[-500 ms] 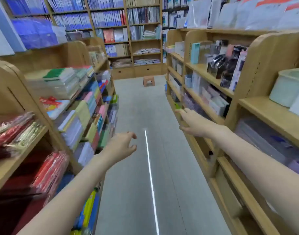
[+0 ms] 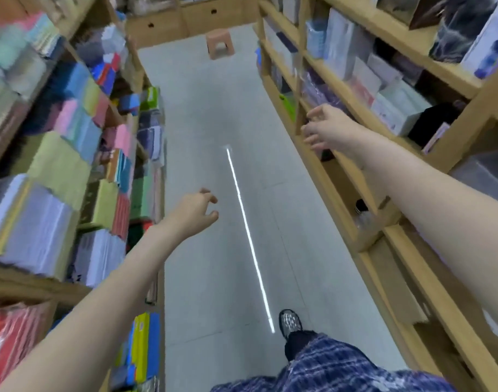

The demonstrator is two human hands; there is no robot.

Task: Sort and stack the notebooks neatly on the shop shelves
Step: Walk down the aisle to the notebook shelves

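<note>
Notebooks (image 2: 58,176) are lying in flat stacks on the wooden shelves (image 2: 30,281) along my left side, their paper edges and spines facing out toward the aisle, pile beside pile in green, pink, blue and white. I am holding my left hand (image 2: 195,212) out over the grey floor (image 2: 208,137), fingers loosely curled and spread apart, gripping nothing and touching nothing; it is hovering just beside the shelf ends. I am stretching my right hand (image 2: 328,131) toward the right shelving (image 2: 341,176), fingers splayed wide and empty, close to the front edge of a shelf board, though I cannot tell whether the fingertips are touching it. Wrapped boxes and packets (image 2: 395,106) are sitting on those right shelves. The stacks' long sides are running along the shelf boards, following the aisle. Between the two shelf rows the floor is running open, a bright strip of light (image 2: 248,236) lying along it. My shoe (image 2: 290,321) is stepping forward near that strip. A small pink stool (image 2: 219,42) is standing at the far end of the aisle, well apart from both hands.
</note>
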